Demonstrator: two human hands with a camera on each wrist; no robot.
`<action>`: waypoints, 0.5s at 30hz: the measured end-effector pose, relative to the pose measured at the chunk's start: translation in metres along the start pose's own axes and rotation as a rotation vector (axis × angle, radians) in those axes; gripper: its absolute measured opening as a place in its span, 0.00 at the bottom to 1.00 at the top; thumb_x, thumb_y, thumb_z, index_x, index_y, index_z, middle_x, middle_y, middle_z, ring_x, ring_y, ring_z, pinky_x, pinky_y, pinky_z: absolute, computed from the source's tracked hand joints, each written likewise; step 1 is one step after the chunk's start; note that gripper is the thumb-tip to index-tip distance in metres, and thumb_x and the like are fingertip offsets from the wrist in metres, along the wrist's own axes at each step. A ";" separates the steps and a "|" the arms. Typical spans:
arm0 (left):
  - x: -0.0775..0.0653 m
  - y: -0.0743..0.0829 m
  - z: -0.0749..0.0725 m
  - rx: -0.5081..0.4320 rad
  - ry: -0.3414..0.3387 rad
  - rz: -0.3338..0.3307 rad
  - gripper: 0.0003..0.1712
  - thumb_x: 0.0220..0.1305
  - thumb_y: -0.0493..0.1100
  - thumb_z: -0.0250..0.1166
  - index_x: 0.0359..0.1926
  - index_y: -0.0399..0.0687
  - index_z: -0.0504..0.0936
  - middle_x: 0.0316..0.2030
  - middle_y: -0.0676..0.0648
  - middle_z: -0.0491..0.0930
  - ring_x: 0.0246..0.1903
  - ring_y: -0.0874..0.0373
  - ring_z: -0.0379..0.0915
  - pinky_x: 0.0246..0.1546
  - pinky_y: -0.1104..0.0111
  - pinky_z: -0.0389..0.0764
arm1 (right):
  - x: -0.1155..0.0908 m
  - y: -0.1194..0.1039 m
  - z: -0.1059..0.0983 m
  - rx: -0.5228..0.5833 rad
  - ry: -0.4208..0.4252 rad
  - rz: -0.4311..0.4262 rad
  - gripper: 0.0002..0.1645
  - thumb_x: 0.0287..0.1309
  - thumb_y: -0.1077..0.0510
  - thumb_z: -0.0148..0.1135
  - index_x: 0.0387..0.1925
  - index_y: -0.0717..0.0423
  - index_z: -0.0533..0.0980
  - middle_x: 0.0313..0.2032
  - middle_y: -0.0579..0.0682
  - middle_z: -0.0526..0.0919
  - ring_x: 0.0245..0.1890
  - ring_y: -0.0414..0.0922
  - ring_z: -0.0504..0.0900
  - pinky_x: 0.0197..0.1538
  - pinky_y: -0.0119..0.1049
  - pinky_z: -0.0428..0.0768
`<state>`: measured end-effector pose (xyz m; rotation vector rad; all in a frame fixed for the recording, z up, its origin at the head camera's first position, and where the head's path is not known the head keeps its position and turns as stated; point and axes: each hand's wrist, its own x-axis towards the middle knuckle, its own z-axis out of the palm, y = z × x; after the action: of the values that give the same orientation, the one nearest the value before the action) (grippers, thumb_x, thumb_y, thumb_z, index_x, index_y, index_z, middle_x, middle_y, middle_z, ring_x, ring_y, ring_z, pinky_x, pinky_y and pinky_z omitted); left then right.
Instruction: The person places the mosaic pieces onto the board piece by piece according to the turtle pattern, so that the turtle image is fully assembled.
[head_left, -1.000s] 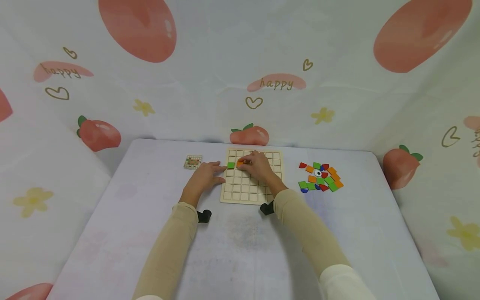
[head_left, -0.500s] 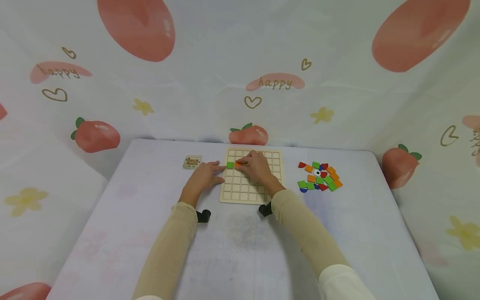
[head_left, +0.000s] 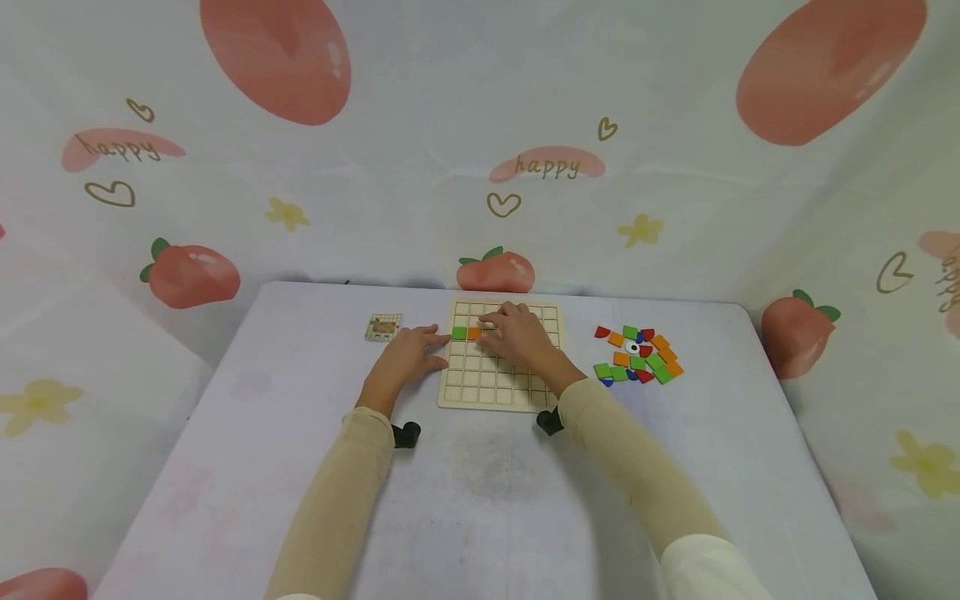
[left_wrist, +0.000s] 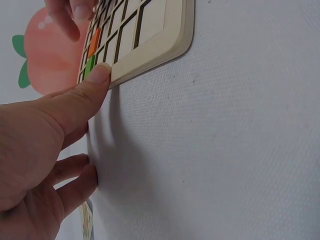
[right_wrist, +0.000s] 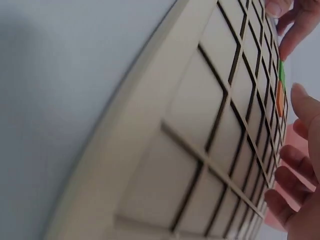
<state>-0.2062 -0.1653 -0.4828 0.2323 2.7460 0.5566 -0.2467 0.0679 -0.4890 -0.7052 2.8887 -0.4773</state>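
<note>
A pale wooden grid board (head_left: 480, 395) lies on the table in the head view. In its second row from the back sit a green square tile (head_left: 459, 333) at the left edge and an orange square tile (head_left: 474, 333) beside it. My left hand (head_left: 405, 358) rests at the board's left side; in the left wrist view its thumb (left_wrist: 82, 102) touches the board's edge. Just right of the orange tile, my right hand (head_left: 523, 340) hovers over the board, fingers apart and holding nothing. In the right wrist view the orange tile (right_wrist: 280, 100) lies in its cell, clear of the fingers.
Several loose green, orange, red and blue pieces (head_left: 637, 363) lie in a cluster right of the board, with a white eye piece (head_left: 633, 348) among them. A small patterned card (head_left: 383, 327) lies beyond the left hand. Behind the table hangs a printed cloth (head_left: 420, 167).
The right hand's fingers have come off the orange tile, which now lies flat beside the green one. That hand has shifted slightly right. The left hand has stayed in place.
</note>
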 end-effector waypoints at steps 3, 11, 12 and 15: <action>0.000 -0.001 0.000 -0.002 -0.004 -0.010 0.36 0.65 0.53 0.70 0.72 0.59 0.72 0.77 0.48 0.63 0.77 0.36 0.55 0.78 0.44 0.59 | -0.004 0.001 -0.009 -0.066 -0.018 -0.017 0.32 0.67 0.36 0.62 0.68 0.40 0.75 0.60 0.52 0.76 0.61 0.56 0.74 0.63 0.53 0.78; -0.001 0.000 0.000 -0.014 -0.014 -0.023 0.37 0.64 0.53 0.70 0.73 0.60 0.71 0.78 0.48 0.62 0.78 0.35 0.52 0.78 0.44 0.58 | -0.013 0.012 -0.026 -0.143 -0.094 0.002 0.37 0.67 0.31 0.58 0.71 0.42 0.70 0.68 0.54 0.71 0.66 0.57 0.71 0.68 0.57 0.75; -0.001 0.000 -0.001 -0.018 -0.014 -0.023 0.37 0.64 0.53 0.70 0.73 0.60 0.71 0.78 0.48 0.62 0.78 0.35 0.52 0.78 0.44 0.57 | -0.014 0.014 -0.028 -0.143 -0.104 0.011 0.39 0.67 0.30 0.57 0.72 0.42 0.69 0.70 0.54 0.70 0.68 0.58 0.70 0.70 0.60 0.73; -0.002 0.001 -0.001 -0.015 -0.013 -0.017 0.37 0.65 0.53 0.70 0.73 0.59 0.71 0.78 0.47 0.62 0.78 0.35 0.52 0.79 0.45 0.57 | -0.019 0.021 -0.031 -0.142 -0.129 0.037 0.43 0.67 0.27 0.54 0.75 0.43 0.64 0.75 0.55 0.64 0.74 0.60 0.64 0.75 0.65 0.64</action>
<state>-0.2053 -0.1656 -0.4809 0.2083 2.7280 0.5688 -0.2448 0.1027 -0.4660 -0.6735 2.8283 -0.2154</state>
